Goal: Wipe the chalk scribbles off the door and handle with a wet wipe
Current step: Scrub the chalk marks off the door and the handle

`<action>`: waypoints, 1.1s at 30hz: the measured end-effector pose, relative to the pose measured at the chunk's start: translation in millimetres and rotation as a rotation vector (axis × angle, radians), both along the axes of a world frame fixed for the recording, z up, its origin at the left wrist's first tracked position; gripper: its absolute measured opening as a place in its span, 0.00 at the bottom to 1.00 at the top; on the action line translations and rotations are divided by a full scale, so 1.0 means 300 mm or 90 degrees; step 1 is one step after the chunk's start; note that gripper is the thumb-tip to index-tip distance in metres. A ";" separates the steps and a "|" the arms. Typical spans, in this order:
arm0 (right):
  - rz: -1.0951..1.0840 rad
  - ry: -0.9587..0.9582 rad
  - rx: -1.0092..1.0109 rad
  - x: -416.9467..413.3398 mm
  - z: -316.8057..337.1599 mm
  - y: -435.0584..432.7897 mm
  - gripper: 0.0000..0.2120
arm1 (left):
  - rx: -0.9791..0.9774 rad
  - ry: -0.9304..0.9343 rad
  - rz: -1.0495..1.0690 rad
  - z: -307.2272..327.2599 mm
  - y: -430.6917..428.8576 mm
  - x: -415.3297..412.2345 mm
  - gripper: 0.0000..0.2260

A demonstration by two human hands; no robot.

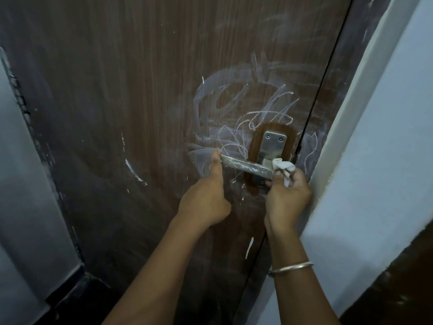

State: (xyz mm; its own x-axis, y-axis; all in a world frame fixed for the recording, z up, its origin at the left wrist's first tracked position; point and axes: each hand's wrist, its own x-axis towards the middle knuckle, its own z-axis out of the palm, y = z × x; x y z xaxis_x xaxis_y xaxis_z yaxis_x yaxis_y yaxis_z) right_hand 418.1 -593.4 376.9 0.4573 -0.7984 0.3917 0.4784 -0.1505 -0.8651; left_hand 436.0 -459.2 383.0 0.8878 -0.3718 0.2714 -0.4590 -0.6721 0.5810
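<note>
Dim bluish indoor light, soft grain, wide-angle bending at edges

Matt wood-grain door [140, 102], brushed metal handle [246, 165] chalk-dusted, crumpled white cloth-like wipe [282, 165].

A pale wall [386, 148] stands right, a grey wall [21, 184] with dark skirting [70, 292] left.

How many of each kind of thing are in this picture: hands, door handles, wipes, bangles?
Hands: 2, left hand and right hand
Door handle: 1
Wet wipe: 1
Bangle: 1
Total: 5
</note>
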 end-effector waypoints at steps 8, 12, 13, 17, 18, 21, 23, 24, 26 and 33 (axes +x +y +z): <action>0.000 0.007 0.022 -0.004 -0.011 0.006 0.11 | 0.016 -0.017 0.014 -0.001 -0.009 -0.005 0.49; -0.001 -0.008 0.025 -0.001 0.004 0.016 0.12 | 0.009 -0.012 0.006 -0.002 -0.005 -0.002 0.49; -0.002 -0.008 0.020 -0.010 -0.009 0.021 0.12 | 0.009 -0.012 0.007 -0.002 -0.007 -0.002 0.49; -0.023 0.000 0.008 -0.025 -0.046 0.027 0.12 | 0.010 -0.019 0.009 -0.006 -0.015 -0.001 0.50; -0.017 -0.003 0.006 -0.018 -0.036 0.025 0.13 | 0.010 -0.020 0.011 -0.006 -0.016 -0.001 0.50; 0.005 -0.011 0.016 0.004 0.004 0.013 0.14 | 0.016 -0.016 0.016 -0.004 -0.009 -0.003 0.50; 0.000 -0.006 0.009 0.005 0.004 0.009 0.13 | 0.022 -0.018 0.018 0.000 -0.004 -0.003 0.49; -0.006 -0.003 0.008 0.000 -0.006 0.011 0.12 | 0.025 -0.019 0.019 0.001 -0.003 -0.003 0.49; -0.021 0.003 0.009 -0.017 -0.039 0.023 0.10 | 0.029 -0.021 0.020 0.003 -0.007 -0.004 0.49; -0.005 -0.006 0.057 0.000 -0.027 0.025 0.11 | 0.036 -0.032 0.024 0.000 -0.008 -0.002 0.49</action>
